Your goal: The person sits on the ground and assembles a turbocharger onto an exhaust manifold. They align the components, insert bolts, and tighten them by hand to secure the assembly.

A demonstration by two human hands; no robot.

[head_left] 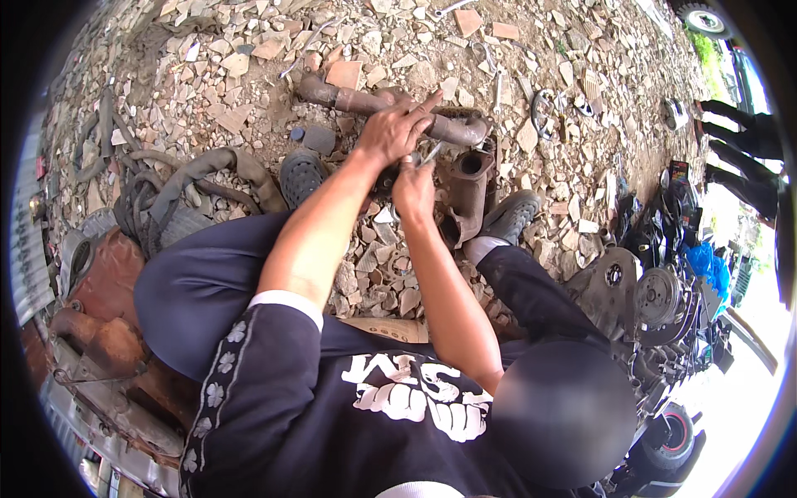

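Observation:
A rusty metal pipe (357, 101), shaped like part of an exhaust manifold, lies across the stony ground in front of me. My left hand (393, 133) rests over its middle, fingers stretched out along it. Just below, my right hand (413, 187) is closed around a slim metal tool (432, 153); only its shiny end shows, so its exact kind is unclear. A second rusty pipe piece (470, 195) with a flanged opening stands to the right of my right hand, beside my shoe. What lies under my hands is mostly hidden.
Spanners (498, 90) and a dark ring (541, 114) lie among broken tiles beyond the pipe. A small dark container (319, 139) sits near my left shoe. Thick hoses (220, 166) coil at left. Engine parts (656, 299) stand at right; people's legs (739, 133) show farther off.

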